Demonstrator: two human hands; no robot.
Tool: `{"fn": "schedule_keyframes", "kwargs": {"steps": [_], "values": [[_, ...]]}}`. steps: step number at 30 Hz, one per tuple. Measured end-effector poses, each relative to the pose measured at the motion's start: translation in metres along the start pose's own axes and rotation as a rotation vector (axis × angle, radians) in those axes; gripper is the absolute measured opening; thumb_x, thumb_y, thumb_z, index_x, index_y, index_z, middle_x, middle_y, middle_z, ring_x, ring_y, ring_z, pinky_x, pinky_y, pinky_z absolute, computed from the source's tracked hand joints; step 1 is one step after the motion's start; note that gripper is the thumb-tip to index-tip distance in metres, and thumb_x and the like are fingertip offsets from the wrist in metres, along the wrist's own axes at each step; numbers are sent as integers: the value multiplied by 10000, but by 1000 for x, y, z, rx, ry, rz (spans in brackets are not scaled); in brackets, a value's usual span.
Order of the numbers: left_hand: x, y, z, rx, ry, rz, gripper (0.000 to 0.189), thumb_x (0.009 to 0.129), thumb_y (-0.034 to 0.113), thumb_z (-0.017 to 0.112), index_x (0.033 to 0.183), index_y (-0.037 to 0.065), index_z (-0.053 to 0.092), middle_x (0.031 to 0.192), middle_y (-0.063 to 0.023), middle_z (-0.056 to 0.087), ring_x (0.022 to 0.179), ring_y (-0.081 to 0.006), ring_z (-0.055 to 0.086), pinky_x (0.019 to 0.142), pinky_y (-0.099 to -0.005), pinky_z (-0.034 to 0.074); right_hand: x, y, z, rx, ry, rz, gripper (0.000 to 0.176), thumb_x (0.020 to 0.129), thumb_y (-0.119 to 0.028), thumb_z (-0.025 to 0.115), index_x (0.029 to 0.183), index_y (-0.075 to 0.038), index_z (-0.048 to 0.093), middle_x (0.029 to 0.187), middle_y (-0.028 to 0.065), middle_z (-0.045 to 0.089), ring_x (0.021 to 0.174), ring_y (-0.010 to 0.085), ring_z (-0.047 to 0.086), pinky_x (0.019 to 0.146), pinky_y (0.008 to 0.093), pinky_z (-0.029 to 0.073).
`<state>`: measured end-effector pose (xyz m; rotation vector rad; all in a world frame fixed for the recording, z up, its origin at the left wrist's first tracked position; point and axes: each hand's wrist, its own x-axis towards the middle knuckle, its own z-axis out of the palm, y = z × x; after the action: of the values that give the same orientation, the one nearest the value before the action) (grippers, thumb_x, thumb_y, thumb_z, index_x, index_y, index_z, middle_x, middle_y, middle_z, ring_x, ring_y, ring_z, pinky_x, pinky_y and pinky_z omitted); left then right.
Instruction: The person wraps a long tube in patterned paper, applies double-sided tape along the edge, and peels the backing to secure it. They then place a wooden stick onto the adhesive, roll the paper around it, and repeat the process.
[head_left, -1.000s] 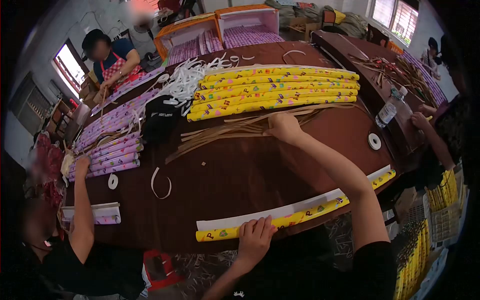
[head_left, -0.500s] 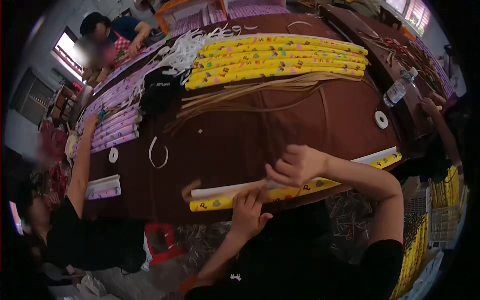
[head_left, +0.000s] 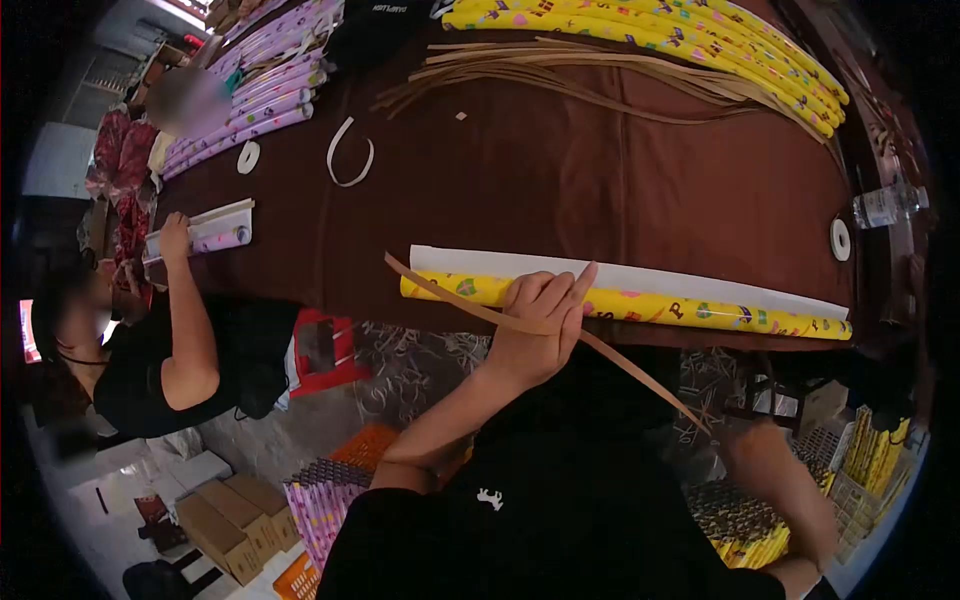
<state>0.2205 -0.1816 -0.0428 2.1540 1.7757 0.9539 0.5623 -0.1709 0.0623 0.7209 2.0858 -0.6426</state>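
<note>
**Hand on a yellow paper roll at a crowded wrapping table**

A dark brown table fills the view of a cluttered workroom, with bare grey floor below its near edge. At far left a co-worker in black rests a hand on a lilac patterned roll; cardboard cartons sit on the floor beneath. A flat white tape ring lies nearby.

At centre, the long yellow patterned paper roll lies along the table's near edge, beside a white paper band. The left hand rests on it, fingers straight and loosely spread. A thin brown paper strip crosses at that hand (whether it is pinched cannot be told) and slants down to the right hand, blurred, its fingers unreadable.

At the far edge lie a bundle of brown strips, flat and limp, and a stack of yellow rolls. A clear water bottle lies at right.
</note>
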Motion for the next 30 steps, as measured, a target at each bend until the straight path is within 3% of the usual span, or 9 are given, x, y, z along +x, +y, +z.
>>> {"fn": "schedule_keyframes", "kwargs": {"steps": [3,6,10,15,19,22,24,25,30], "values": [[-1,-1,0,10,-8,-3,448,938,174,471,1358,41,556,1067,-40,580,973,-215,509,896,-365,397,-5,3,46,237,-401,165,369,853,-299,635,1126,-53,664,797,171,641,826,356,666,754,486,511],[-4,-1,3,-32,-39,-11,451,984,187,396,1385,36,539,1109,-73,597,998,-245,498,914,-387,373,14,-4,27,73,-349,-4,419,834,-317,685,1159,-54,660,823,177,656,820,343,659,736,466,511],[-3,-2,4,46,-17,13,448,959,209,468,1368,44,547,1083,-50,590,979,-220,507,900,-376,394,74,-70,-95,380,894,-550,341,794,-182,740,1080,-11,666,903,133,643,799,279,602,682,390,509],[-3,7,0,168,-194,-65,530,974,248,490,1459,46,421,1227,-113,534,1051,-254,493,1007,-408,379,168,-160,-145,-262,1293,-512,435,810,-170,642,1204,16,629,987,127,610,950,259,538,760,349,473],[-13,0,18,-174,-110,-127,580,975,364,507,1451,43,425,1267,-122,522,1088,-262,490,1021,-428,370,195,-170,-152,-445,1187,-323,403,800,-136,607,1153,57,641,895,115,647,840,266,603,647,350,511],[-11,-5,-1,-235,-122,13,783,824,637,619,1288,11,542,1260,-149,534,1175,-297,509,1014,-434,394,208,-118,-188,175,926,-829,268,886,-154,581,1038,46,673,667,51,645,585,163,635,493,293,482],[-13,-9,2,-141,-118,-2,930,709,779,607,1198,-11,579,1190,-176,560,1125,-339,510,1007,-455,389,188,-91,-230,1034,0,-703,291,1004,-231,509,996,24,649,569,64,607,462,114,583,458,233,447],[-10,-5,-6,-119,-39,23,872,768,753,571,1179,-17,576,1186,-190,564,1098,-359,515,1017,-468,381,196,-72,-229,1272,-139,-848,335,1057,-303,433,1032,-8,590,503,41,539,377,68,484,382,203,366],[-5,-1,-2,-19,0,16,808,834,705,542,1208,-11,557,1204,-182,532,1109,-354,500,1008,-483,382,220,-64,-218,1607,-296,-923,253,1053,-305,449,1045,-56,492,465,19,453,308,45,294,317,189,204]]}}
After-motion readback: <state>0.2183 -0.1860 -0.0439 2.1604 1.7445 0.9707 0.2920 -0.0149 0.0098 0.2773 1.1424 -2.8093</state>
